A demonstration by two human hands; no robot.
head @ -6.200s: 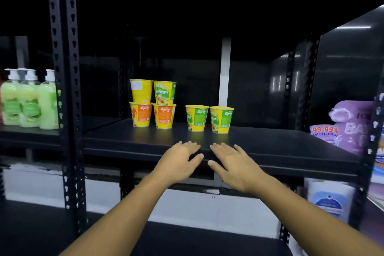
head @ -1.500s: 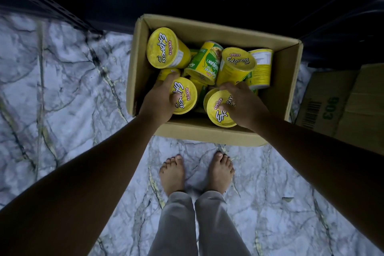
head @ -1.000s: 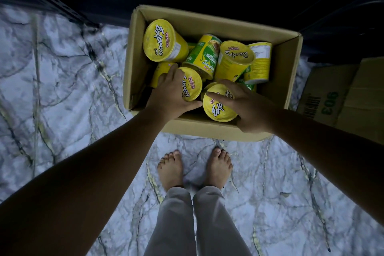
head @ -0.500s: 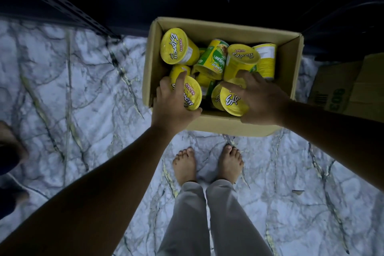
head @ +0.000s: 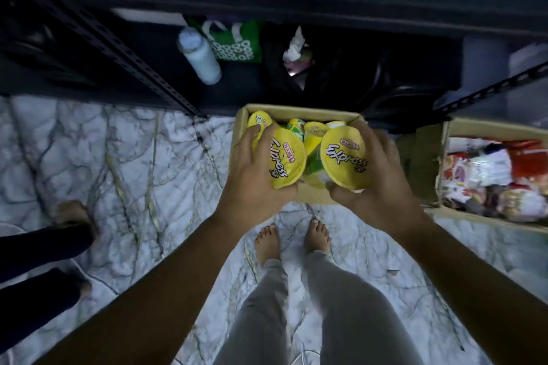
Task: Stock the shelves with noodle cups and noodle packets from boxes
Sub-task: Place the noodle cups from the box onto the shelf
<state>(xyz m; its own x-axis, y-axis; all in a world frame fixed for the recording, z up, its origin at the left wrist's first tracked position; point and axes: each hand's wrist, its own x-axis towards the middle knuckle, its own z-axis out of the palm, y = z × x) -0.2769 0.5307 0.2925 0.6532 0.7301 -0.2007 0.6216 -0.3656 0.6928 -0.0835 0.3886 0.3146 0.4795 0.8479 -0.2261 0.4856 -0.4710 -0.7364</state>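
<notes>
I look straight down at a cardboard box (head: 299,111) on the marble floor, with several yellow and green noodle cups (head: 298,130) lying in it. My left hand (head: 255,175) grips one yellow-lidded noodle cup (head: 286,161), held above the box's near side. My right hand (head: 381,178) grips a second yellow-lidded cup (head: 345,161) beside it. Both lids face up at me. A second box (head: 453,130) at the right holds noodle packets (head: 486,175).
The black shelf unit's bottom level (head: 326,68) lies just beyond the boxes, holding a white bottle (head: 200,58), a green bag (head: 234,41) and dark items. A perforated upright (head: 118,47) runs diagonally at left. Another person's legs and foot (head: 59,234) stand at the left. My bare feet (head: 292,238) are below the box.
Both hands have lifted their cups up out of the box towards me. My view has tilted up, bringing the shelf's bottom level and the packet box into sight.
</notes>
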